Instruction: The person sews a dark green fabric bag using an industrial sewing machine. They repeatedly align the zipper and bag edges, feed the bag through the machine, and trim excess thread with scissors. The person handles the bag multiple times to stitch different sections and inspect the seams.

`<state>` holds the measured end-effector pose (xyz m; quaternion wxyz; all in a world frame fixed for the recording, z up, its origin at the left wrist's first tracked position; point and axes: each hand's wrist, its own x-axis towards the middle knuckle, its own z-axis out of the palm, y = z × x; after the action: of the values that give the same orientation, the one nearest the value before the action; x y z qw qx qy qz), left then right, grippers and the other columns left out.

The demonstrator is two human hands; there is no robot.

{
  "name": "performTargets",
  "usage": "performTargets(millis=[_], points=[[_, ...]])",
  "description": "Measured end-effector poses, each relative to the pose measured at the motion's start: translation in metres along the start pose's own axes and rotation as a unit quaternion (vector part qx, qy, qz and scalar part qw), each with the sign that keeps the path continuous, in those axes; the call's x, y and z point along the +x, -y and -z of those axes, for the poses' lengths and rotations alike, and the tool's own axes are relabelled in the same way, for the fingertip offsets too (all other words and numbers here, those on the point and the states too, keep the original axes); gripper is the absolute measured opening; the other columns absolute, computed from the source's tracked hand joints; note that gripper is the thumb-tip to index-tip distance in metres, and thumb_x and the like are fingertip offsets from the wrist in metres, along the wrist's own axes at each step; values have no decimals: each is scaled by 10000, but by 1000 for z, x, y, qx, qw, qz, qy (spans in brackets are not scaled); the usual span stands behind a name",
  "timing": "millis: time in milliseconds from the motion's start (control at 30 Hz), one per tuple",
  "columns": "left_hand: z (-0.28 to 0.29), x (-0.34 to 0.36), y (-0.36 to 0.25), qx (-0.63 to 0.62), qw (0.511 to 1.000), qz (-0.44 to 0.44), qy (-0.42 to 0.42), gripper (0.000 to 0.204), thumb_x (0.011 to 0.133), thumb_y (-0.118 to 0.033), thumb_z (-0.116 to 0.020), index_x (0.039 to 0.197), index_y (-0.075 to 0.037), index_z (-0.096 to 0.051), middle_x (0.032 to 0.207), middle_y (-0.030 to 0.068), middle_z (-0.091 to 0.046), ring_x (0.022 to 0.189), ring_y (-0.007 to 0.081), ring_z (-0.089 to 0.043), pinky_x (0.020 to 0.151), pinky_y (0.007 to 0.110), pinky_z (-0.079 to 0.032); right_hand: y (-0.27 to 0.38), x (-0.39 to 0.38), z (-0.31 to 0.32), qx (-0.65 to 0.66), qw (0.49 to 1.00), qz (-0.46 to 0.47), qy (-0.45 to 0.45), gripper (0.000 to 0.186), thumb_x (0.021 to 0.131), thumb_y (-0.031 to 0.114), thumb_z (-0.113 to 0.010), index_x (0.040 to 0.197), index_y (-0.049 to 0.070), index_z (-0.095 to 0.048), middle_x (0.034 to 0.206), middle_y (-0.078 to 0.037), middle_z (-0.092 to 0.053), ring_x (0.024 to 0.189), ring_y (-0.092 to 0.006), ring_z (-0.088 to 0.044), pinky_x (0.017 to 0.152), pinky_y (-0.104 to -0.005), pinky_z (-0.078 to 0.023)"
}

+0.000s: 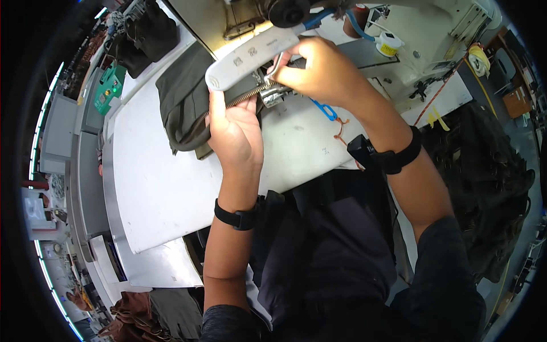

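Observation:
A dark green garment [182, 85] with a brass-toothed zipper [245, 98] lies under the pale head of a sewing machine [250, 57]. My left hand [236, 139], palm turned up, is closed on the garment at the zipper's edge, with the thumb pointing up beside the machine head. My right hand [322, 71] is beside the needle area, its fingers closed near a curved metal rod and the zipper's far end. What those fingertips hold is hidden. A shiny metal attachment [272, 97] sits just below them on the white table.
The white sewing table [165, 188] spreads to the left and front. A blue plastic clip [326, 110] on orange cord lies right of the attachment. Thread spools [388, 43] stand at the back right. Dark garments [478, 182] are piled at right; a green box [110, 89] is at left.

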<state>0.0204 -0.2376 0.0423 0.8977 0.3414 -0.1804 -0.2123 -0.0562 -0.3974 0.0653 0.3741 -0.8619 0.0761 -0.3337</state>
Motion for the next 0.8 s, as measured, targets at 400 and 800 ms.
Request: performTargets(millis=[400,800], points=[[-22,-5,-20,0,998,44,-49,496,1167,-302,-410,1506,58,-439,1558,185,-493,1455,320,-485,1271,466,-342,9,8,5,28,991,-116,67,208,830,167,-731,925,-8,-793,859,-109,-776,792,-185,-705,752,-323,-539],[-14,-20,-11,-5,998,40,-39,521,1157,-302,-451,1555,26,-380,1582,202,-473,1456,337,-474,1280,512,-320,5,3,8,21,999,-12,49,234,736,281,-746,824,67,-784,829,-111,-761,830,-326,-725,843,-406,-565]])
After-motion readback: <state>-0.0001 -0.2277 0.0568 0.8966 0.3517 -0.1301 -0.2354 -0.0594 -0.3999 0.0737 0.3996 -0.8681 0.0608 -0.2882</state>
